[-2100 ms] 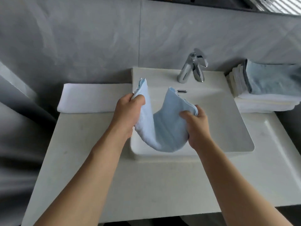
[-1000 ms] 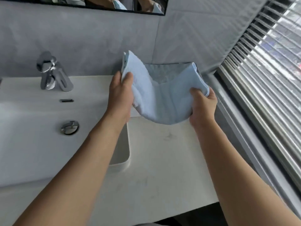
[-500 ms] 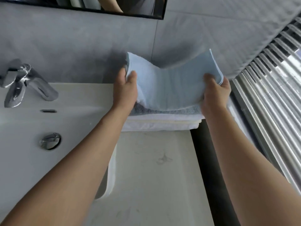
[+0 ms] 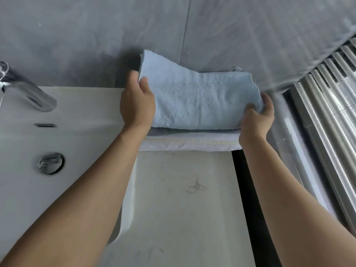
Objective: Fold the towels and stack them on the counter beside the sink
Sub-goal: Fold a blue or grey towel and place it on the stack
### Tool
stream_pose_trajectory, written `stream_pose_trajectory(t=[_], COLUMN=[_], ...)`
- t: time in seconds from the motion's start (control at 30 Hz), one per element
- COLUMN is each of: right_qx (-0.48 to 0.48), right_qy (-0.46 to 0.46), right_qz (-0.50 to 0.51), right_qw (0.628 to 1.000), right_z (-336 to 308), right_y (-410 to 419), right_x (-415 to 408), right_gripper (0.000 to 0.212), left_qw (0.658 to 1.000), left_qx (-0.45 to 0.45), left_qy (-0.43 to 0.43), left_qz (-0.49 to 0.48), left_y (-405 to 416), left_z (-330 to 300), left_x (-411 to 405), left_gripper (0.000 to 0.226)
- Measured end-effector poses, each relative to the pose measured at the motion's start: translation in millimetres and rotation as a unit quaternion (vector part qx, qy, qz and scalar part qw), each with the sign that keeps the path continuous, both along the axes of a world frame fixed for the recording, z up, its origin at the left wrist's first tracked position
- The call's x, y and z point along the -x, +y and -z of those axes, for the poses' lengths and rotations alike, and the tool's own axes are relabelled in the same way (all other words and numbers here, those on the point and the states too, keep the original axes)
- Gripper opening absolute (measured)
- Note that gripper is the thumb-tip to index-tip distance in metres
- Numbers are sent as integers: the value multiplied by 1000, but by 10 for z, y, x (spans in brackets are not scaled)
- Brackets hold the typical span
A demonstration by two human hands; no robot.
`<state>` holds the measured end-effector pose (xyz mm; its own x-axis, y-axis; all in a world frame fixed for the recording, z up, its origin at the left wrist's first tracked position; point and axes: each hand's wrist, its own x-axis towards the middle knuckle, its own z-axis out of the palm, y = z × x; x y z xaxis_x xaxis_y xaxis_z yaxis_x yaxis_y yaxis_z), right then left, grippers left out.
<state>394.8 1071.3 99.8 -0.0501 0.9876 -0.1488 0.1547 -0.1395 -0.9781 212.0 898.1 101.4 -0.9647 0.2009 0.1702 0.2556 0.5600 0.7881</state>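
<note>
A folded light blue towel [image 4: 196,99] lies on top of a stack of folded towels [image 4: 190,143], grey and white, at the back of the counter [image 4: 183,209] to the right of the sink [image 4: 63,143]. My left hand [image 4: 136,105] pinches the towel's left edge, which still stands raised. My right hand [image 4: 256,116] grips its right edge, low against the stack.
A chrome tap [image 4: 27,91] and round drain plug [image 4: 50,163] belong to the white sink on the left. A grey tiled wall [image 4: 173,31] rises behind the stack. Metal blinds [image 4: 327,112] run along the right, past a dark gap [image 4: 250,189] at the counter's edge.
Both hands carried the blue towel from over the sink to the right and lowered it onto the stack. Its right side has dropped flat; the left edge is still up.
</note>
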Motion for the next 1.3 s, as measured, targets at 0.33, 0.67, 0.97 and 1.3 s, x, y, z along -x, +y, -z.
stream_pose_trajectory(t=[0.33,0.67,0.97,1.3], right_qx=[-279,-236,-360,-336], right_qy=[-379,-482,-272,-214], right_qz=[-60,-229,-339,-462], right_qw=[880,812,825,792], right_z=[111,201,213,239], right_y=[-123,-287,-1927,-3477], right_x=[87,-71,-25,568], right_gripper=[62,58,44,44], left_qw=[971,944,964,984], left_qx=[195,240,114,103], left_qy=[131,122,73,36], left_qz=[50,191,231,141], left_y=[-51,-459,-1561,-3210], left_z=[-20,277,274,322], left_x=[-52,-116,-643,-262], left_gripper=[48,52,46,41])
